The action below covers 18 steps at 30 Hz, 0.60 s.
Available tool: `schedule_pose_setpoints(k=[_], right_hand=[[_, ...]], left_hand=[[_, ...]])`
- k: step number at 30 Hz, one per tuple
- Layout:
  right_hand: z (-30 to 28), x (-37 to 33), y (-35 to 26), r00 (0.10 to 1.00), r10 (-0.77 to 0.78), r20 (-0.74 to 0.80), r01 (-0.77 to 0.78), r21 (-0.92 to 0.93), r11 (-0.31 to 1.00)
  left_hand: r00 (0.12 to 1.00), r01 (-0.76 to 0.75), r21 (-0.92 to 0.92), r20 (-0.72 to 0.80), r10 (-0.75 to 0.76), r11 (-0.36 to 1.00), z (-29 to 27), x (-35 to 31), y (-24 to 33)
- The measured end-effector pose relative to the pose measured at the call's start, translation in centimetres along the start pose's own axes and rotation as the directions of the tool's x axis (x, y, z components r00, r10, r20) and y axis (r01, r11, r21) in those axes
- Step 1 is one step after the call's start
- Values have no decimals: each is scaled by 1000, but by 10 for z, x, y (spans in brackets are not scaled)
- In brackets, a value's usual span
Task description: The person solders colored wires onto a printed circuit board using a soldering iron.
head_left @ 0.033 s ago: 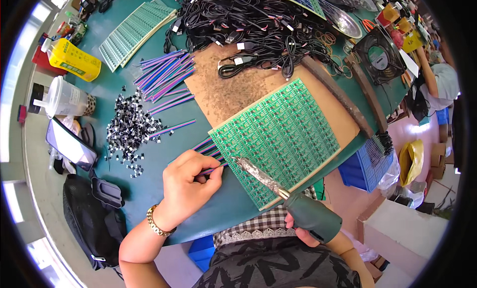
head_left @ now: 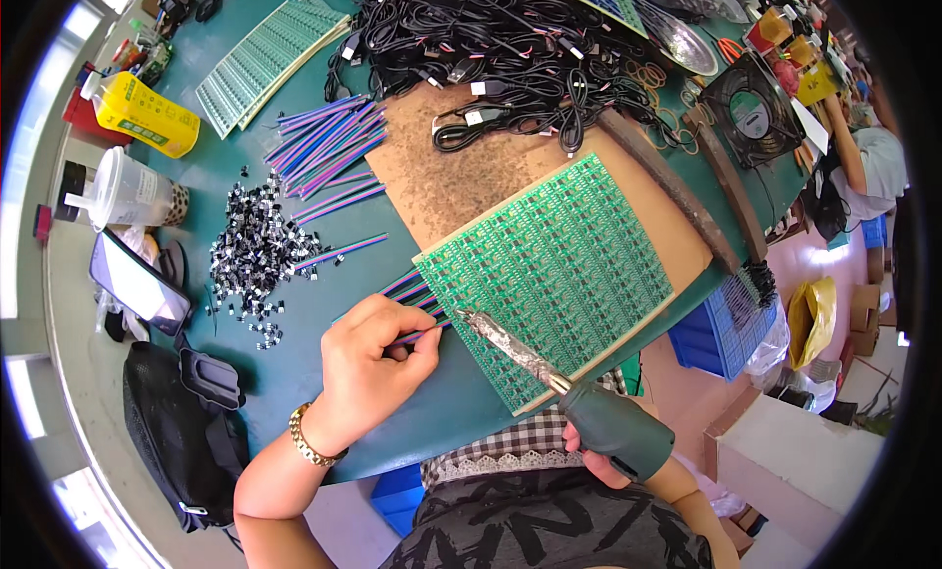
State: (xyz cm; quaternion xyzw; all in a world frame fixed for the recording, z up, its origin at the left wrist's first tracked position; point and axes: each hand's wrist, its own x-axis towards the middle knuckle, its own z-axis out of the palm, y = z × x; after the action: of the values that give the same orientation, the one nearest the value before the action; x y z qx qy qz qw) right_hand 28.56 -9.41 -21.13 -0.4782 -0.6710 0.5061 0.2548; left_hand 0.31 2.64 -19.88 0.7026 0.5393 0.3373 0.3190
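Note:
My left hand (head_left: pixel 378 358) is closed in a pinch on a thin multicoloured ribbon wire (head_left: pixel 441 324) at the left edge of a green circuit board panel (head_left: pixel 559 265). More such wires run along that edge, partly under my fingers. My right hand (head_left: pixel 601 458) is wrapped round the dark green handle of a soldering iron (head_left: pixel 510 349), whose barrel is wrapped in crinkled foil. Its tip points at the board's left edge, close to my left fingertips; whether it touches is too small to tell. The panel lies tilted on a brown board (head_left: pixel 456 177).
Left of the panel lie a bundle of ribbon wires (head_left: pixel 329 147) and a heap of small black-and-white connectors (head_left: pixel 257 250). A phone (head_left: pixel 142 282), a cup (head_left: pixel 132 188) and a yellow bottle (head_left: pixel 147 115) line the left. Black cables (head_left: pixel 481 39) pile up behind; metal bars (head_left: pixel 667 186) and a fan (head_left: pixel 748 111) stand right.

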Motion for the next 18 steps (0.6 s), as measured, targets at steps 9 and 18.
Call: schedule_pose_setpoints(k=[9, 18], right_hand=[[1, 6, -2, 995, 99, 23, -98, -37, 994], [-4, 8, -5, 992, -121, 24, 123, -133, 983]], left_hand=[[1000, -17, 18, 1, 17, 1000, 0, -1, -3], [1000, -15, 18, 1, 15, 1000, 0, 0, -2]])
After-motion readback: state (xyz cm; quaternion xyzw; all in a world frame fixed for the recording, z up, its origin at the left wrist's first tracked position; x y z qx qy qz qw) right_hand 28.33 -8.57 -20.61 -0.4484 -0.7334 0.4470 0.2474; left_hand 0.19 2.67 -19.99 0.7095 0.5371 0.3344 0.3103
